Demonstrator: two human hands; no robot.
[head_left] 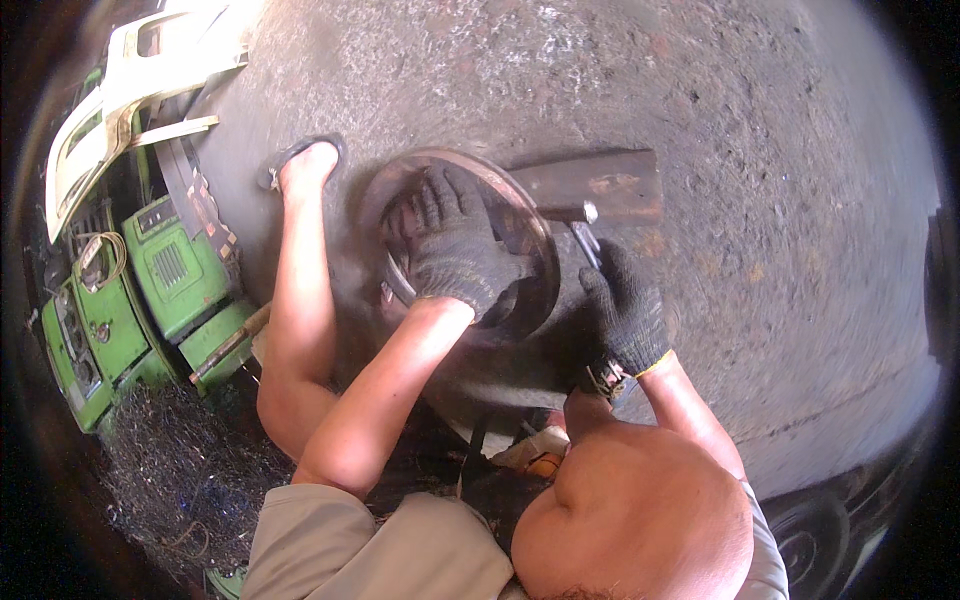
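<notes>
- Left hand, in a dark knit glove: fingers spread and curled over the face of a rusty round metal disc, palm pressed flat to it. It grips the disc rather than closing round anything; the fingertips reach toward the disc's inner hub.
- Left forearm is bare, running from the lower middle of the view up and right to the disc, elbow bent near the knee.
- Right hand, same kind of dark glove with a yellow cuff: fingers wrapped tight round the handle of a hammer. The hammer's head lies just above the hand, touching or nearly touching the disc's right rim (blur makes contact hard to judge).
- Right forearm comes up from the lower right, wrist bent slightly inward toward the disc.
- The disc lies under the left hand and just left of the right hand, resting on the rough concrete floor.
- A flat dark steel bar lies on the floor above the right hand, its left end meeting the disc's upper right edge.
- The person's bare leg and a sandalled foot sit to the left of the left hand.
- Green machine housings stand well to the left.
</notes>
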